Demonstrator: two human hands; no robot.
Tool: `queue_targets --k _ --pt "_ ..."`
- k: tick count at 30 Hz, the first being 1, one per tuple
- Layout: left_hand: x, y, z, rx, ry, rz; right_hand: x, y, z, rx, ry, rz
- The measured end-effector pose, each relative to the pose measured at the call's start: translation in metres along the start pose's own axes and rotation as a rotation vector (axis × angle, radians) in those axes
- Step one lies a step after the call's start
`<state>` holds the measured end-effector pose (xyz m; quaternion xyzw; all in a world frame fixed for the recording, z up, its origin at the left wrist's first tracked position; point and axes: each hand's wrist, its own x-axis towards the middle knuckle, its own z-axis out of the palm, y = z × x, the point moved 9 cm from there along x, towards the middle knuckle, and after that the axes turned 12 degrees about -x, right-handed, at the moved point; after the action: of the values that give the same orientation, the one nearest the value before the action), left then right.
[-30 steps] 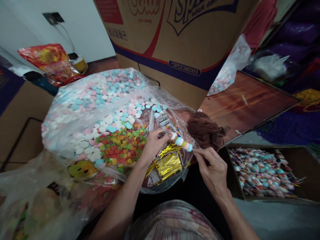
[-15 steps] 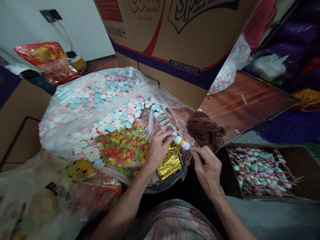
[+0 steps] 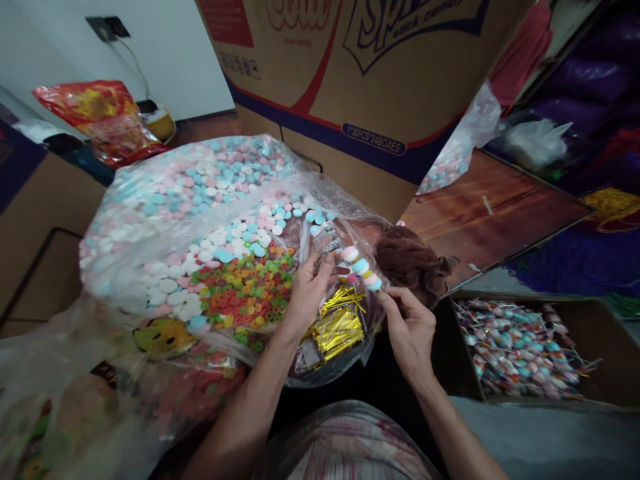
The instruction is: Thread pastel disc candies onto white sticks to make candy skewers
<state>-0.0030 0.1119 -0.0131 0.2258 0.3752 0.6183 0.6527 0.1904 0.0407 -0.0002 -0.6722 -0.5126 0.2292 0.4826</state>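
My right hand (image 3: 410,327) pinches the lower end of a candy stick (image 3: 361,267) threaded with white, blue, pink and yellow pieces. The candy slants up and left from those fingertips. My left hand (image 3: 311,287) is just left of the candy, its fingers slightly apart and apparently free of it. Beyond its fingertips lies a stack of clear printed wrappers (image 3: 327,235). Gold twist ties (image 3: 340,330) lie in a heap below and between my hands. Left of my left hand are fruit-coloured candy rings (image 3: 245,287) and pastel candy discs (image 3: 225,237) on clear plastic.
A carton of wrapped candy sticks (image 3: 520,350) stands at the right. A large cardboard box (image 3: 370,100) rises in front. Brown cloth (image 3: 413,263) lies behind my right hand. A red snack bag (image 3: 103,120) is at the back left, and plastic bags (image 3: 75,393) lie at the lower left.
My left hand has drawn back from the candy's upper end, slightly left. My right hand has moved a little up and left, lifting and tilting the candy stick more steeply.
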Motion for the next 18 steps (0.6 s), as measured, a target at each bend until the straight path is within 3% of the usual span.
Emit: queue_targets --k 5,12,18 --pt "-0.002 0.000 -0.005 -0.207 0.058 -0.078 -0.006 0.002 0.005 0.174 -0.065 0.166" --pt "-0.014 -0.008 0.013 -0.316 0.060 -0.027 -0.021 -0.014 0.050 0.445 -0.268 0.332" --pt "-0.017 -0.019 0.014 -0.326 0.033 -0.055 -0.020 -0.009 0.060 0.598 -0.274 0.471"
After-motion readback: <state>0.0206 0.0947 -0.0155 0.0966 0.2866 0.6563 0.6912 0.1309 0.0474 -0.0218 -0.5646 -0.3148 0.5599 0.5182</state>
